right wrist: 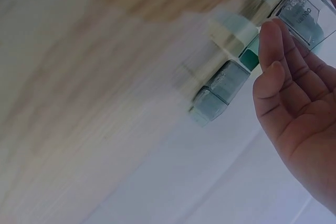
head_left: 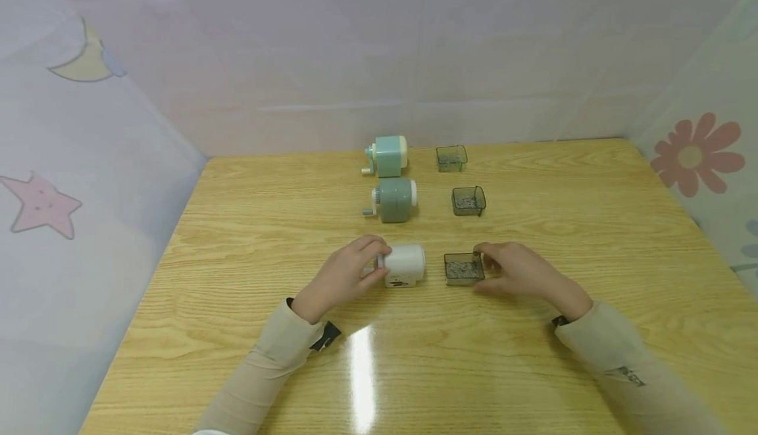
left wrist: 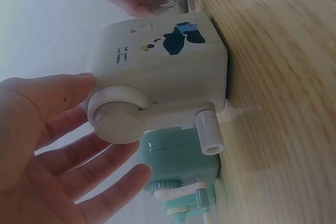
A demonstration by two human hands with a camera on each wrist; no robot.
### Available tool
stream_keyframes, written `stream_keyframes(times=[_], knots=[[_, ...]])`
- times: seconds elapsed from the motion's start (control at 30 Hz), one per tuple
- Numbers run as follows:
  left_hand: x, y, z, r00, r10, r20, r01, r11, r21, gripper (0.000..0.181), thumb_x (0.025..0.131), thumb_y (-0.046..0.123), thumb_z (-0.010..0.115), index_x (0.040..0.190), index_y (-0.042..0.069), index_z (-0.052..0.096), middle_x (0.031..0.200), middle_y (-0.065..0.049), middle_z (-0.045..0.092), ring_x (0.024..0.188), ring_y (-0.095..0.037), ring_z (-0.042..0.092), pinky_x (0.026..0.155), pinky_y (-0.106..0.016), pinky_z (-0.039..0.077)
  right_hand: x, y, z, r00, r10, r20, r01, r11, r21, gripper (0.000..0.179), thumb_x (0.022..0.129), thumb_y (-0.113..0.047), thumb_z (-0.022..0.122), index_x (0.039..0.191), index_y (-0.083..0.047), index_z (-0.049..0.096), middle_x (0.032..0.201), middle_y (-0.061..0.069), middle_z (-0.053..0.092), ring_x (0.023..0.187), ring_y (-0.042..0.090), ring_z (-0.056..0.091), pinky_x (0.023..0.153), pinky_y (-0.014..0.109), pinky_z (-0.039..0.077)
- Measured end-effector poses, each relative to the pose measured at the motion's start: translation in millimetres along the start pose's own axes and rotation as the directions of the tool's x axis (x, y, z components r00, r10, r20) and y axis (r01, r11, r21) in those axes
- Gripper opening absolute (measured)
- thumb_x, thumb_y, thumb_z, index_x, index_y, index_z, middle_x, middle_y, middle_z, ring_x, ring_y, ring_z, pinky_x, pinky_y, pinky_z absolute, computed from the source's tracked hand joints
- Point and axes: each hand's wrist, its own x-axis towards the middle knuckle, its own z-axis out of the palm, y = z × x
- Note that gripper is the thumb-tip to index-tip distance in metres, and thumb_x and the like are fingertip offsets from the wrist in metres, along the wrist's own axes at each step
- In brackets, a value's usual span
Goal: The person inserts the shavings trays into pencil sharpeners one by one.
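Observation:
A white pencil sharpener [head_left: 405,262] with a hand crank and a printed panda picture stands on the table. My left hand [head_left: 349,272] grips its crank end, thumb on the near side and index finger on the far side; the other fingers spread loosely in the left wrist view. To its right, apart from the sharpener, lies a clear grey shavings drawer [head_left: 464,281] with dark shavings inside. My right hand [head_left: 515,270] holds the drawer's right end between thumb and fingers. In the right wrist view, the fingers [right wrist: 273,51] partly hide this drawer.
Behind the white sharpener stand a grey-green sharpener [head_left: 395,199] and a light blue one [head_left: 388,156], cranks facing left. A shavings drawer [head_left: 468,212] lies right of the grey-green one, another drawer [head_left: 451,164] right of the blue one. Fabric walls [head_left: 414,47] border the wooden table [head_left: 266,224].

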Motion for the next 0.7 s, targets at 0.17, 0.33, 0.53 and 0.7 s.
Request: stream_keyframes(times=[0.17, 0.33, 0.53, 0.7], knots=[[0.1, -0.3, 0.0, 1.000, -0.002, 0.009, 0.002, 1.000, -0.002, 0.026, 0.084, 0.017, 0.067, 0.106, 0.005, 0.059, 0.110, -0.008, 0.058, 0.094, -0.019, 0.058, 0.075, -0.030, 0.051, 2.1, -2.3, 1.0, 1.000, -0.008, -0.004, 0.008, 1.000, 0.010, 0.058, 0.070, -0.036, 0.077, 0.109, 0.002, 0.057, 0.075, -0.005, 0.055, 0.063, 0.006, 0.050, 0.056, 0.025, 0.045], [0.5, -1.0, 0.2, 1.000, -0.007, 0.019, 0.007, 1.000, -0.006, 0.026, 0.085, 0.018, 0.066, 0.106, 0.005, 0.058, 0.110, -0.008, 0.058, 0.094, -0.019, 0.058, 0.076, -0.029, 0.051, 4.4, -5.1, 0.6, 1.000, -0.016, -0.004, 0.016, 1.000, 0.013, 0.057, 0.071, -0.036, 0.077, 0.108, 0.002, 0.057, 0.074, -0.005, 0.055, 0.064, 0.007, 0.050, 0.056, 0.026, 0.045], [0.8, -0.5, -0.3, 1.000, -0.005, 0.021, 0.005, 1.000, -0.008, 0.026, 0.085, 0.018, 0.066, 0.106, 0.004, 0.058, 0.110, -0.009, 0.058, 0.094, -0.019, 0.058, 0.076, -0.029, 0.051, 7.2, -8.2, 0.5, 1.000, -0.008, 0.000, 0.008, 1.000, 0.000, 0.057, 0.070, -0.035, 0.078, 0.109, 0.002, 0.057, 0.074, -0.006, 0.054, 0.063, 0.007, 0.049, 0.057, 0.026, 0.044], [0.4, -0.6, -0.1, 1.000, -0.005, 0.018, 0.005, 1.000, -0.006, 0.026, 0.085, 0.018, 0.066, 0.105, 0.005, 0.059, 0.110, -0.009, 0.058, 0.094, -0.019, 0.058, 0.076, -0.029, 0.051, 9.2, -9.9, 0.6, 1.000, -0.018, -0.003, 0.018, 1.000, 0.002, 0.057, 0.070, -0.035, 0.078, 0.109, 0.001, 0.057, 0.073, -0.006, 0.053, 0.062, 0.006, 0.047, 0.056, 0.025, 0.042]])
